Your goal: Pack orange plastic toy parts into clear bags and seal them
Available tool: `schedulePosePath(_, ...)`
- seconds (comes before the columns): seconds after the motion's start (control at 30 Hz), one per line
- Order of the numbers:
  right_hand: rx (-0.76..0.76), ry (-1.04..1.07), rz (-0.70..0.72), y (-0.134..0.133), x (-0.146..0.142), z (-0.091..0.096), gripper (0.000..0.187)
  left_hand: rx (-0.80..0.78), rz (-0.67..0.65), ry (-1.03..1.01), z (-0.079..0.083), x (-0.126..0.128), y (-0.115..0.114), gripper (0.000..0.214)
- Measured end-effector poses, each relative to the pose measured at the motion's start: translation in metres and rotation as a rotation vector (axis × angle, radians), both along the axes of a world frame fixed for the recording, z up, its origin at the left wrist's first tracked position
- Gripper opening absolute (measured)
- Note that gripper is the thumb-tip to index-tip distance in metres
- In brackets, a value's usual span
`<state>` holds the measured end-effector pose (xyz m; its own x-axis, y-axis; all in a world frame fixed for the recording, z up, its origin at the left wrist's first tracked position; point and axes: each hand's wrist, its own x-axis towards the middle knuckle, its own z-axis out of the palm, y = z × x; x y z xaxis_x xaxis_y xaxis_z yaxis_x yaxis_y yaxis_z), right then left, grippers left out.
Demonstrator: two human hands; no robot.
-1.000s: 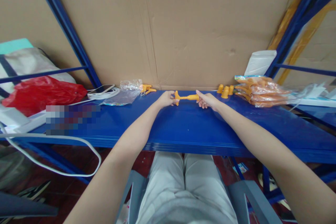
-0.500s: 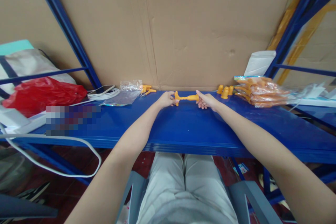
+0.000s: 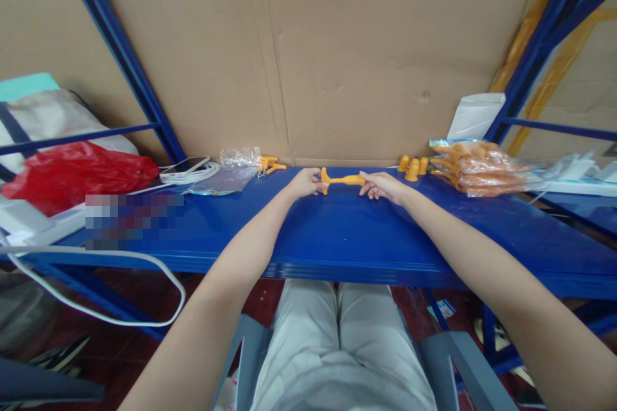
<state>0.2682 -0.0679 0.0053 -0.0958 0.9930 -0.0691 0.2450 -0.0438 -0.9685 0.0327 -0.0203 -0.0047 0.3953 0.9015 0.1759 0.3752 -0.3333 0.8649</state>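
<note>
An orange plastic piece [image 3: 343, 180], hammer-like with a T-shaped head on the left and a ribbed shaft, lies level between my two hands just above the blue shelf top. My left hand [image 3: 306, 183] pinches the head end, its fingers closed. At the opposite, thicker end, the thumb and fingertips of my right hand [image 3: 383, 187] grip the tip. What exact kind of thing the piece is, I cannot tell. Right of my right hand stand several orange thimble-shaped caps [image 3: 412, 171]. Beyond my left hand lies another orange piece [image 3: 271, 164], forked in outline.
Clear plastic bags of orange parts [image 3: 482, 168] are piled at the right. To the left are an opened clear bag [image 3: 226, 183], a coiled white cable [image 3: 190, 171] and a red plastic bag [image 3: 81, 173]. A cardboard wall [image 3: 361, 64] closes off the back of the blue shelf [image 3: 347, 237].
My right hand has shifted its grip slightly: the thumb now lies flatter and the fingers are a little more stretched at the tip. The left hand stays in place.
</note>
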Motion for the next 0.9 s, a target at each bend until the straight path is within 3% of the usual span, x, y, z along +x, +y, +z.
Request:
schedulePosePath(0.43,0.051,-0.077,-0.022,0.000,0.002,-0.001,0.037,0.005,0.004,0.006,0.001,0.001,-0.002,0.022)
schedulePosePath(0.53,0.207,-0.215,0.026,0.005,0.008,-0.008,0.050,0.006,0.023,0.034,0.002,0.002,-0.004,0.020)
schedulePosePath(0.67,0.646,-0.557,0.105,0.017,0.016,-0.020,0.071,0.008,0.037,0.049,0.004,0.003,-0.007,0.019)
schedulePosePath(0.77,0.839,-0.773,0.138,0.022,0.015,-0.023,0.065,0.005,0.036,0.041,0.004,0.004,-0.007,0.019)
schedulePosePath(0.9,0.842,-0.986,0.068,0.015,0.006,-0.019,0.041,0.002,0.022,0.022,0.004,0.003,-0.007,0.019)
